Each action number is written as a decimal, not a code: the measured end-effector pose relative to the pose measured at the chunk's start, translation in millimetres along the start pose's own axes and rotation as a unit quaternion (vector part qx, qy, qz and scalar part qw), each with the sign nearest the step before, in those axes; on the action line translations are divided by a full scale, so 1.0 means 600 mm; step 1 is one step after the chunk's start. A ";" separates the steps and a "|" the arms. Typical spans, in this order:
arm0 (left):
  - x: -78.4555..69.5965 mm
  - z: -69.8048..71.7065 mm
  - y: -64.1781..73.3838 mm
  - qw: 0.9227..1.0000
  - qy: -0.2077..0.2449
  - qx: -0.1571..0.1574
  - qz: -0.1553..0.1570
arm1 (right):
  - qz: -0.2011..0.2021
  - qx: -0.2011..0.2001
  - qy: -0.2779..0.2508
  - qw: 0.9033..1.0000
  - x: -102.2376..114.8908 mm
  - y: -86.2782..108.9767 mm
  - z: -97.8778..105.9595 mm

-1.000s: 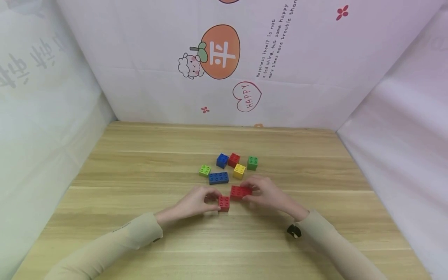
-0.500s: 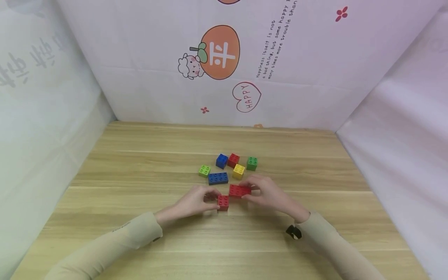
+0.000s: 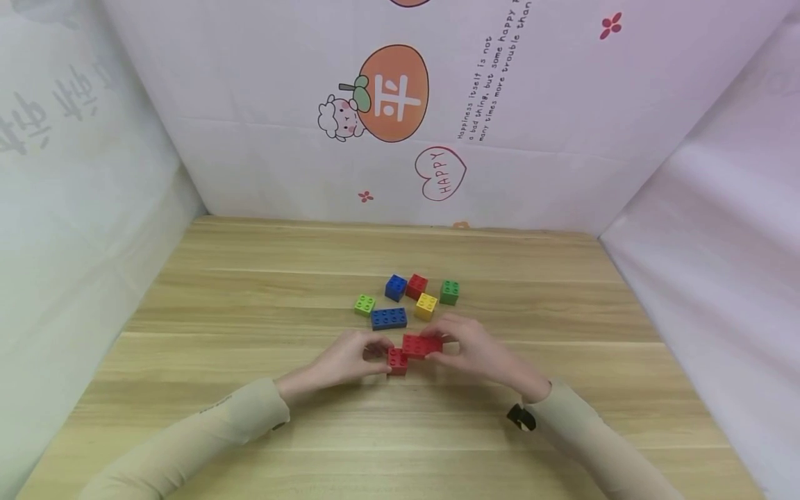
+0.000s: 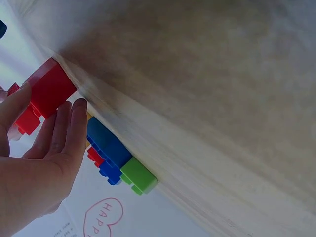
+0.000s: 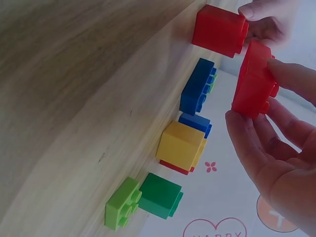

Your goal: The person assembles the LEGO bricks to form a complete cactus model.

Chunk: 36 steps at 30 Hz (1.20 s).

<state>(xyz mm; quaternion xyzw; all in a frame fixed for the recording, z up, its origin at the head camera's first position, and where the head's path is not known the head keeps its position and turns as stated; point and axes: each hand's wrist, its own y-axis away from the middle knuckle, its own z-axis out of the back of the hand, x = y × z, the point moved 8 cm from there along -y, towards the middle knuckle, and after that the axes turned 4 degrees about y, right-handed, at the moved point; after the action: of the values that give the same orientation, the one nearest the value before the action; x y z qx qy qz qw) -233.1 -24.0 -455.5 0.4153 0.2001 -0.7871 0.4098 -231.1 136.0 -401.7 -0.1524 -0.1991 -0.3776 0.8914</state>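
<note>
In the head view my left hand point(image 3: 351, 357) pinches a square red building brick point(image 3: 396, 362) that stands on the wooden table, thumb on the near side. My right hand point(image 3: 475, 348) grips a longer red brick point(image 3: 415, 345) between thumb and fingers, raised off the table. Its left end overlaps the square brick's upper right corner. From the right wrist view the long red brick point(image 5: 253, 81) appears tilted, with its hollow underside toward the square red brick point(image 5: 217, 30). The left wrist view has the square red brick point(image 4: 51, 88) nearest, partly covering the long one.
Just beyond the hands lie a long blue brick point(image 3: 389, 318), a light green one point(image 3: 365, 305), a small blue one point(image 3: 396, 287), a red one point(image 3: 417, 285), a yellow one point(image 3: 426, 305) and a green one point(image 3: 449, 292). Another light green brick point(image 5: 122, 203) shows in the right wrist view.
My right hand has lifted the long red brick and moved it left, so that it now overlaps the square one. My left hand has stayed nearly still.
</note>
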 end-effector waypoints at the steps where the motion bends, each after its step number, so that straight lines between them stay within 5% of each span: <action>1: 0.000 0.000 0.000 1.000 0.001 0.000 0.002 | 0.001 0.000 0.003 1.000 0.001 -0.001 -0.001; 36: -0.003 -0.001 -0.002 1.000 -0.003 0.001 -0.004 | 0.002 0.031 0.003 1.000 0.015 -0.014 -0.027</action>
<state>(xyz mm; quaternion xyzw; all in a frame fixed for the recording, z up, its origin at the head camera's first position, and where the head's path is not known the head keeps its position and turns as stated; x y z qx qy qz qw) -233.1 -22.3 -454.2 0.4131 0.1996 -0.7899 0.4070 -227.7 118.3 -410.6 -0.1235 -0.2077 -0.3701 0.8970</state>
